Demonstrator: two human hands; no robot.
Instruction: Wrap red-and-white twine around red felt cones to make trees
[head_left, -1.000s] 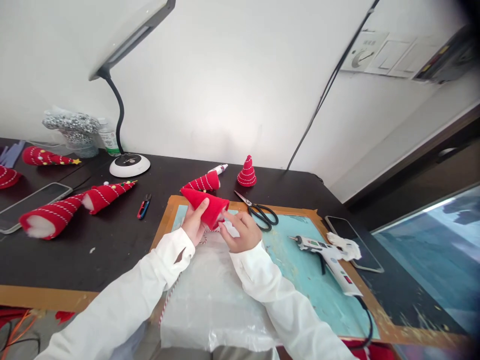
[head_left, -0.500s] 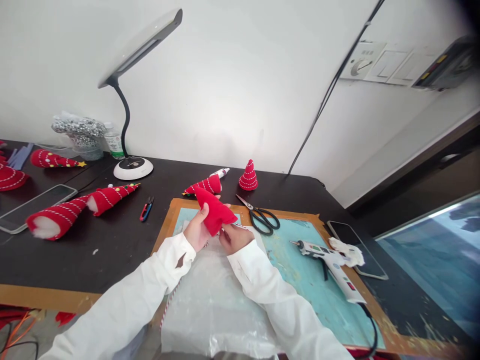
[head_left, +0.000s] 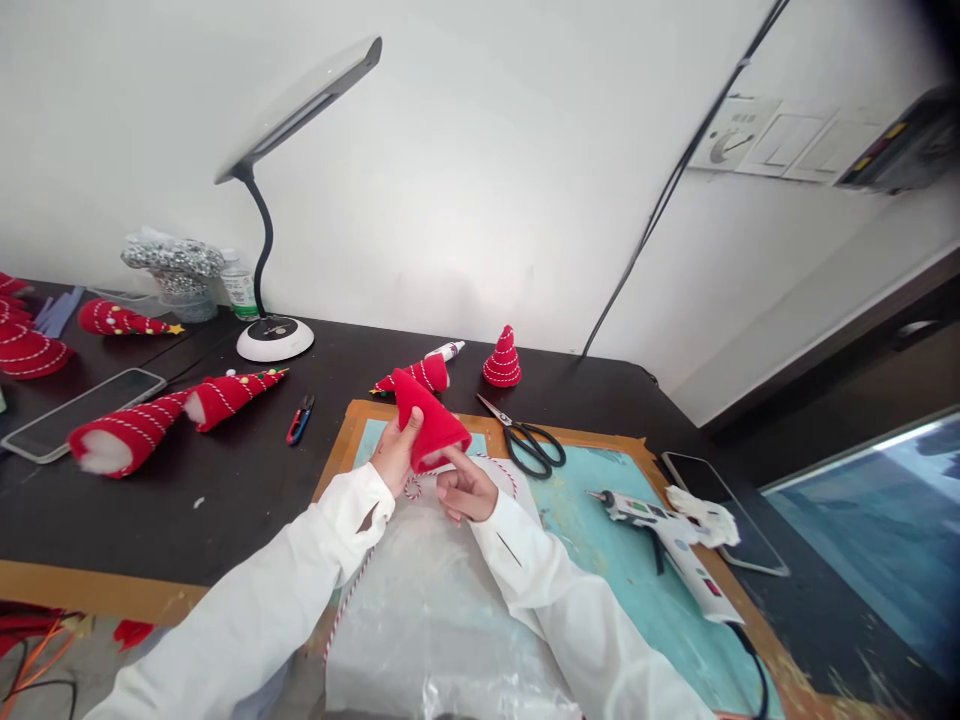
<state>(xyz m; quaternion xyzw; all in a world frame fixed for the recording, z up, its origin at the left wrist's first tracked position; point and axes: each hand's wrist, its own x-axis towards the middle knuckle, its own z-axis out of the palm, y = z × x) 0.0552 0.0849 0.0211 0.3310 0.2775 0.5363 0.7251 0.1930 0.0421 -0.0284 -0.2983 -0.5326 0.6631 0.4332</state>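
Above the plastic sheet, the left hand grips the red felt cone. The right hand has dropped lower, loosely curled, forefinger touching the rim, striped twine now looped beside it. Right of the hands, scissors and a glue gun lie on a teal mat.

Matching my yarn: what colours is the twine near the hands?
Red and white, twisted twine, clearest in the head view.

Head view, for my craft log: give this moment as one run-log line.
left hand: holds red felt cone | right hand: fingers at its lower edge | nearby: striped string, scissors
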